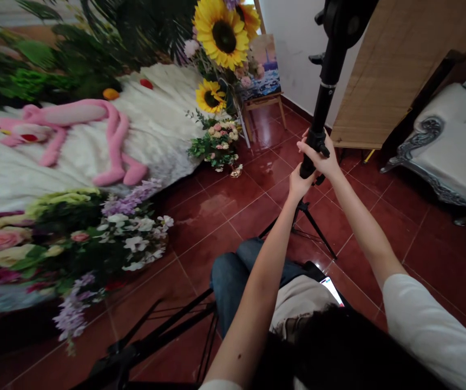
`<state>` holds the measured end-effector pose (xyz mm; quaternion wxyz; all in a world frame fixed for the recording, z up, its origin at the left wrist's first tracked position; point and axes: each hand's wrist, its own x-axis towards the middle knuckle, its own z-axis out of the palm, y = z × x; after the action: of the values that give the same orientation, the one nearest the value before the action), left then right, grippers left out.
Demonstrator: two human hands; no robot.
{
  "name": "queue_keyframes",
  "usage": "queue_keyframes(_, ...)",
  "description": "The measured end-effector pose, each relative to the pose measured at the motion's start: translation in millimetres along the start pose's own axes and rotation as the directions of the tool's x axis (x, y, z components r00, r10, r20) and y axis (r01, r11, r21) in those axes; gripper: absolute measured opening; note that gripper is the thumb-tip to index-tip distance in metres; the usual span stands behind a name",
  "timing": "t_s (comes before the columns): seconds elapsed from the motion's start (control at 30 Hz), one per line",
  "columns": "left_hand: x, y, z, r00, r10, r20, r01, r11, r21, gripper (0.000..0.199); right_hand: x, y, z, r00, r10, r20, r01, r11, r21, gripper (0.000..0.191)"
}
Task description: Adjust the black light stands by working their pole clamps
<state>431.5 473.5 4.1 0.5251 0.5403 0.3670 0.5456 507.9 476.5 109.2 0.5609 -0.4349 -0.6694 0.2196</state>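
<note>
Pink plush toy (78, 114), smooth and long-limbed, lies on rumpled cream cloth (168, 103), its nose red. In front of it are mixed flowers (135, 244): rounded roses, white blooms and lilac spikes. To their right, black struts (147, 346) slant across the lower foreground. Broad sunflowers (223, 37), yellow-petalled with dark centres, rise above smaller pale blossoms; just beside them a painting (267, 67) in violet and blue rests on a wooden easel (267, 100). Folded legs in blue denim (230, 281) occupy the lower centre, over glossy dark-red square tiles (216, 227). The left hand (300, 183) is wrapped around the lower part of the black stand (326, 97), whose tilted tubular pole bears knobs and a pale ring, above splayed legs on the floor. The right hand (322, 156) grips the same pole slightly higher, at the knobbed collar. Below, near the torso, lies a phone (332, 291) with a lit screen; its writing is too small to read. A tan panel (374, 81), finely ribbed, hangs behind the stand. At far right, a sofa (458, 141) shows pale upholstery and scrolled, silvery carved trim.
</note>
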Motion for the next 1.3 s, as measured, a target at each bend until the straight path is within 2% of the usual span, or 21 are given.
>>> queue_keyframes(0.17, -0.4, -2.1, -1.1, 1.0, -0.01, 0.011, 0.01, 0.999, -0.035, 0.039, -18.0, -0.8, -5.0, 1.0, 0.021, 0.016, -0.02, 0.997, -0.076, 0.054)
queue_keyframes(0.37, -7.6, 7.4, -2.8, 0.999, 0.042, 0.015, -0.042, 0.999, -0.009, 0.037, -83.8, 3.7, -24.1, 0.999, -0.024, -0.031, 0.015, 0.962, -0.274, 0.063)
queue_keyframes(0.5, -12.1, 15.1, -4.5, 0.999, 0.041, 0.011, -0.041, 0.998, 0.041, 0.041, -130.5, 7.2, -36.0, 0.995, -0.095, -0.027, 0.068, 0.857, -0.512, 0.049)
queue_keyframes(0.6, -11.6, 14.2, -5.9, 0.997, 0.081, 0.005, -0.081, 0.996, 0.044, 0.041, -146.5, 13.1, -35.5, 0.99, -0.139, 0.023, 0.125, 0.789, -0.602, 0.04)
queue_keyframes(0.73, -9.5, 9.6, -6.4, 0.993, 0.118, 0.009, -0.118, 0.993, -0.004, 0.039, -142.0, 17.6, -28.7, 0.987, -0.162, -0.006, 0.118, 0.741, -0.661, 0.033)
queue_keyframes(0.93, -8.5, 6.2, -6.4, 0.998, 0.048, 0.04, -0.047, 0.999, -0.015, 0.037, -126.6, 17.8, -29.4, 0.986, -0.148, -0.077, 0.055, 0.722, -0.69, 0.028)
queue_keyframes(1.1, -8.4, 7.3, -7.4, 0.997, 0.065, 0.039, -0.063, 0.997, -0.035, 0.034, -126.4, 16.8, -34.0, 0.979, -0.132, -0.156, 0.0, 0.764, -0.645, 0.024)
queue_keyframes(1.2, -8.8, 7.6, -7.7, 0.997, 0.062, 0.038, -0.061, 0.998, -0.03, 0.033, -124.5, 13.5, -28.9, 0.967, -0.018, -0.254, -0.13, 0.823, -0.553, 0.034)
queue_keyframes(1.3, -9.4, 7.8, -7.8, 0.999, 0.032, 0.044, -0.031, 0.999, -0.02, 0.033, -117.3, 12.2, -16.8, 0.927, 0.232, -0.294, -0.316, 0.906, -0.282, 0.051)
